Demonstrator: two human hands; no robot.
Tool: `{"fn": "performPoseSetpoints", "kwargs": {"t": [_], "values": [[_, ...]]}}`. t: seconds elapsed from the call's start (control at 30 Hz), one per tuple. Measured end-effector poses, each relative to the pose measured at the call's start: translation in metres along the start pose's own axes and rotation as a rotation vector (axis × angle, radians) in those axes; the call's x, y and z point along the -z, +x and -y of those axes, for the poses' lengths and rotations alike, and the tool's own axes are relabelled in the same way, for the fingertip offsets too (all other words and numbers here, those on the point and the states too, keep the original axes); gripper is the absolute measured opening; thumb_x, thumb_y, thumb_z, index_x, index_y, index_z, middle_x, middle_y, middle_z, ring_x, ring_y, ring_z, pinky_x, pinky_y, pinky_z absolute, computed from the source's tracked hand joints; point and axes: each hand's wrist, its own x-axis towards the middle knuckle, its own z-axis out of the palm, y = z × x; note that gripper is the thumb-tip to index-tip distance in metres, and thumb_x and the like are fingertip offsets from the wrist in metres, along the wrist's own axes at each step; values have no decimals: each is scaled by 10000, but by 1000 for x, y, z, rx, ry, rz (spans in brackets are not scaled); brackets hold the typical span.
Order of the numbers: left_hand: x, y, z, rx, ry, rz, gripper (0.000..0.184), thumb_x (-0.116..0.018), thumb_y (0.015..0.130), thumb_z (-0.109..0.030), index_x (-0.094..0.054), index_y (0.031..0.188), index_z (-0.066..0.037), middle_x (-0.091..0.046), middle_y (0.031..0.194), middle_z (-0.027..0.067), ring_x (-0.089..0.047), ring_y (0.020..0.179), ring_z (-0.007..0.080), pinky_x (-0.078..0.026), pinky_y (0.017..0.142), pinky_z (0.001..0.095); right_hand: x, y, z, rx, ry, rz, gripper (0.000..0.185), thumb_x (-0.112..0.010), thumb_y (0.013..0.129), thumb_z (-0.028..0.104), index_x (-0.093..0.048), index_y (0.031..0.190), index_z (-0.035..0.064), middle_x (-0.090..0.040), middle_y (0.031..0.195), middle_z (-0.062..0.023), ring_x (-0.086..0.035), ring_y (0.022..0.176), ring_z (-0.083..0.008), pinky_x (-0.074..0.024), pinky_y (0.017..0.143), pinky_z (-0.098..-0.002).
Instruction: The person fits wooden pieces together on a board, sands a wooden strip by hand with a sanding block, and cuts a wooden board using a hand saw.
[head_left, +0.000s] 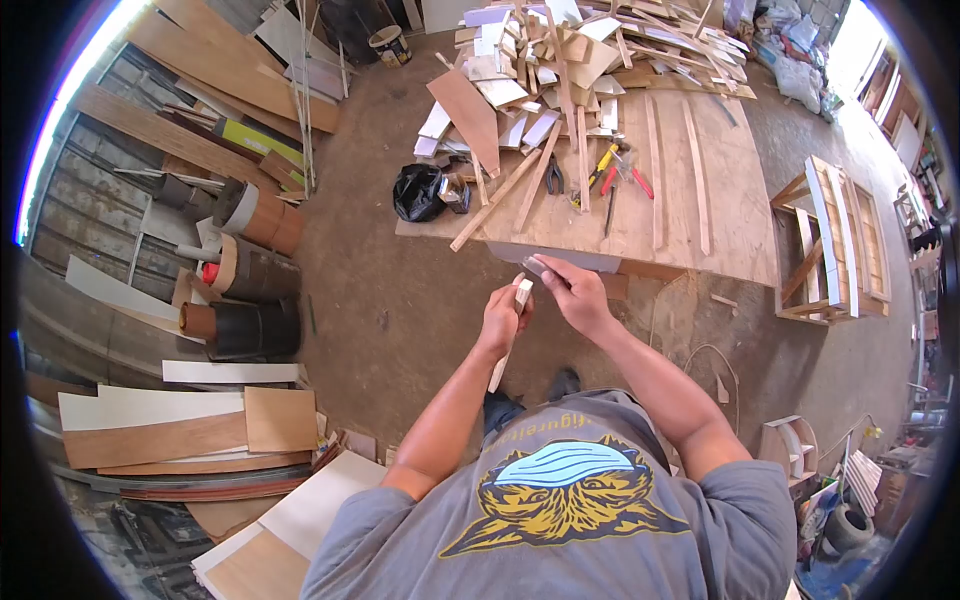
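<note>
Item one: wooden strip, narrow and pale-ended, held upright to slanting in front of the person's body, short of the near edge of the worktable. Left hand: wrapped around the strip near its upper end, the rest hanging below the fist. Right hand: just beside it, thumb and fingers pinched on a small greyish piece, material unclear; from where I stand I cannot tell whether that piece touches the strip. Handling, by judgement: strip light, stiff along its length, dry rather than slippery, unlikely to break in ordinary handling but apt to flex or snap if levered; edges may splinter. Best hold: a full fist close to the end being handled, as the left hand has it, fingertips away from the end face. Greyish piece: small, presumably light, suited to a pinch. Also present, on the table: offcut pile, black-handled pliers, loose laths.
</note>
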Motion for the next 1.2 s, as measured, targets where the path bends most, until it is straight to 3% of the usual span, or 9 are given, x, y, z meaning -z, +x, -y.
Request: {"fn": "performPoseSetpoints", "kwargs": {"t": [0.1,0.13,0.23,0.4,0.5,0.67,0.87,1.07,1.2], "values": [[-12,-4,-12,176,-7,-93,355,-393,1093,-304,-598,892,-94,-546,681,10,-476,523,101,-335,434,277,0,-8,8,84,298,104,322,-698,981,206,-697,1282,94,-771,1052,-146,-757,928,-299,-578,832,-358],[-6,-1,-2,2,161,25,381,-373,1120,-346,-602,952,-91,-551,697,15,-475,519,109,-360,436,286,-4,-9,9,58,336,139,264,-702,983,127,-679,1220,13,-725,862,-94,-653,822,-84,-545,752,-294],[-19,1,-2,166,-55,-68,484,-336,1136,-458,-606,975,-89,-537,702,8,-472,517,115,-377,441,284,0,1,9,8,36,73,267,-719,977,253,-700,1147,48,-740,875,-144,-736,805,-208,-559,763,-336],[-20,-6,-7,136,89,41,609,-308,1105,-605,-588,970,-82,-493,672,-1,-453,517,92,-365,442,252,14,23,-5,-98,128,-54,262,-661,1023,257,-680,1133,20,-676,789,-116,-581,695,-188,-481,659,-350],[-14,-4,-4,172,97,33,625,-325,1091,-635,-595,974,-83,-485,669,-15,-430,505,86,-347,437,253,20,27,-7,-198,326,-130,299,-609,1054,264,-668,1197,8,-695,868,-119,-614,751,-181,-488,696,-330],[-23,-8,-12,196,115,20,617,-333,1087,-640,-584,953,-93,-461,655,-26,-387,484,77,-313,422,256,14,7,8,138,-139,-93,318,-624,1027,280,-683,1327,193,-745,1169,-135,-716,1052,-350,-573,842,-424],[-22,-7,-4,252,111,-13,626,-328,1086,-647,-570,925,-92,-447,632,-24,-374,463,68,-299,404,253,20,15,-15,-24,-255,-139,300,-633,1017,283,-709,1289,184,-762,1115,-120,-737,985,-332,-582,803,-418],[-21,-7,-17,218,155,25,646,-327,1086,-647,-570,918,-73,-460,607,-22,-372,429,74,-299,385,259,19,13,-2,225,-306,-130,295,-627,1020,304,-711,1257,150,-763,1045,-141,-739,939,-338,-576,770,-424],[-20,-5,-17,258,148,7,631,-333,1090,-635,-566,917,-75,-468,615,-19,-388,446,78,-311,400,261,22,23,-6,-30,-114,-78,294,-640,1014,318,-711,1205,105,-756,984,-163,-729,905,-367,-562,749,-425]]}}
